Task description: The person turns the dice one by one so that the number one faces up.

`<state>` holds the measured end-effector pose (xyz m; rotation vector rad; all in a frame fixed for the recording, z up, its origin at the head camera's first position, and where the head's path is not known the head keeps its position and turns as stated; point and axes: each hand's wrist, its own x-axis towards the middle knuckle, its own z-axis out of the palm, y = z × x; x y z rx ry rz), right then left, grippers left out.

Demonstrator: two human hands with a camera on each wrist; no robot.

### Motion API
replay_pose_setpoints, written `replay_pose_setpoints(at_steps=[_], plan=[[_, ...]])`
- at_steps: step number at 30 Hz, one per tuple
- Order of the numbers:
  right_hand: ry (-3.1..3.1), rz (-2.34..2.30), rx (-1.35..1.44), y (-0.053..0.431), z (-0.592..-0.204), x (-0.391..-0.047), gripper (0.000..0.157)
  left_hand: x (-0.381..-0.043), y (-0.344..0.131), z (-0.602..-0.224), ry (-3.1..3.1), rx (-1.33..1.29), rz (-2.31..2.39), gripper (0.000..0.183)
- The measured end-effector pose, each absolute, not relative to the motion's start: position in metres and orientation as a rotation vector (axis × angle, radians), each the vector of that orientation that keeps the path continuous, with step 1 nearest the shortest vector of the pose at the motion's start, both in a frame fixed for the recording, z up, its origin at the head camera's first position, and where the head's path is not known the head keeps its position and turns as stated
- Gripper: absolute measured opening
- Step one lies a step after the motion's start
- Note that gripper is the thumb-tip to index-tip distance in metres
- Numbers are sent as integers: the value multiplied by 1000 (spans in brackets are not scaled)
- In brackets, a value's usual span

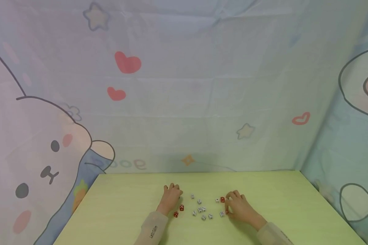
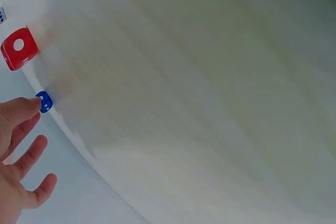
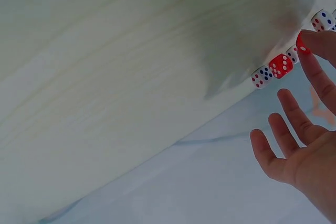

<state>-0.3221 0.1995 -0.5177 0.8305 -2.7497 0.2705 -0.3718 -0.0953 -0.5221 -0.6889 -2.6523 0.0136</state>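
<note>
My left hand (image 1: 170, 198) pinches a blue die (image 2: 45, 102) between thumb and forefinger, its other fingers spread apart. Just nearer to me lie two red dice, one five-spotted (image 1: 181, 207) and another (image 1: 176, 214) by the sleeve. On the right, my right hand (image 1: 240, 208) holds a red die (image 3: 302, 44) by thumb and forefinger, partly covered by the fingertips. Beyond those fingertips sit a second red die (image 1: 222, 199) and a white die (image 1: 217, 200) side by side. A white die (image 1: 222, 214) lies close to the right hand's near side.
Several white dice (image 1: 200, 210) are scattered on the pale yellow-green table (image 1: 122, 200) between the hands. One white die (image 1: 192, 196) lies farther back. A printed cloth (image 1: 184, 136) hangs behind the table's far edge and along both sides.
</note>
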Motion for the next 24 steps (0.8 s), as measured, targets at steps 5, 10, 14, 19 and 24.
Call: replay_pose_setpoints(at_steps=[5,10,14,19,24], plan=[[-2727,235,837,199,-513,-321,15,-372,-96,-523,-2660,-687,12,12],[-2731,264,844,196,-510,-318,17,-372,-95,-523,-2658,-687,10,11],[-2752,278,837,195,-510,-317,17,-373,-96,-524,-2661,-686,15,11],[-2759,281,828,196,-511,-318,15,-373,-95,-524,-2660,-678,14,10],[-2724,248,813,195,-515,-325,13,-374,-95,-524,-2666,-668,17,10]])
